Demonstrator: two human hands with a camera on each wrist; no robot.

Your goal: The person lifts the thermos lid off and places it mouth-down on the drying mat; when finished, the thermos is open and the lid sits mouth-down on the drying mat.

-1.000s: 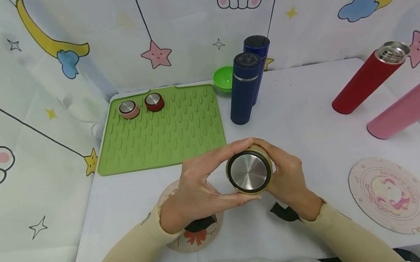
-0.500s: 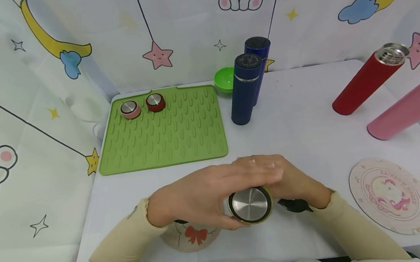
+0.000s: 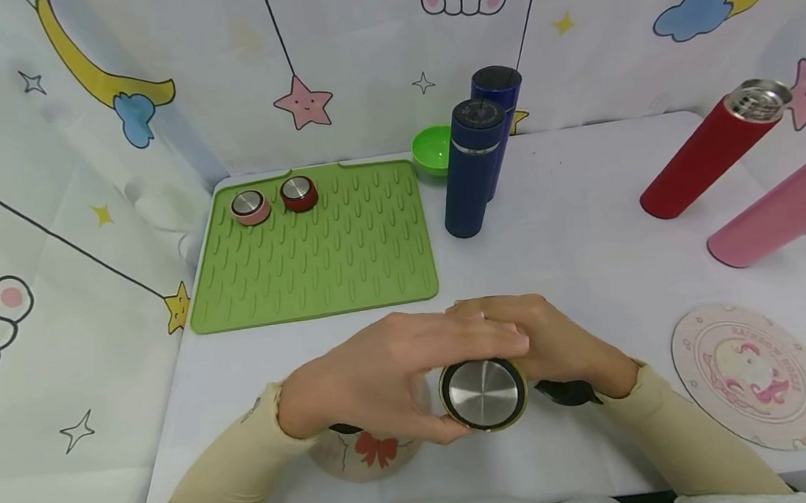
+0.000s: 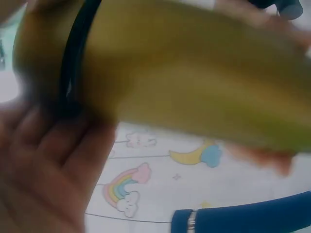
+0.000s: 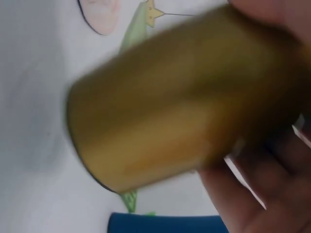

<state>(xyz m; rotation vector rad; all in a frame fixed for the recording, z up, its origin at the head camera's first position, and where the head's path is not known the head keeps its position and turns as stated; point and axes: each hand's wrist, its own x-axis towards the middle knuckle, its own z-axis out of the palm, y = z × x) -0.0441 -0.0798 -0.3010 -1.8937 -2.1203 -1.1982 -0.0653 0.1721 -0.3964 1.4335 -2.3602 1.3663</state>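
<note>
A gold thermos flask (image 4: 184,77) is held in both hands in front of the body, its steel-topped lid (image 3: 484,393) facing up at the head camera. My left hand (image 3: 392,379) grips the lid end, fingers round the far side and thumb on the near side. On the flask's body, lower down, my right hand (image 3: 555,338) wraps from the right. The left wrist view shows a dark band (image 4: 75,58) between lid and body, with the left fingers against it. The flask's bottom end (image 5: 92,141) sticks out below the right hand in the right wrist view.
A green mat (image 3: 318,250) bears a pink lid (image 3: 250,208) and a red lid (image 3: 298,194). Behind stand two blue flasks (image 3: 469,183) and a green bowl (image 3: 429,151). Open red (image 3: 711,152) and pink (image 3: 776,210) flasks stand right, near a round coaster (image 3: 754,378). Another coaster (image 3: 363,464) lies under the left wrist.
Both hands have brought the flask closer to the body. My left fingers have shifted across its far side, overlapping the right hand. Little differs over the last half second.
</note>
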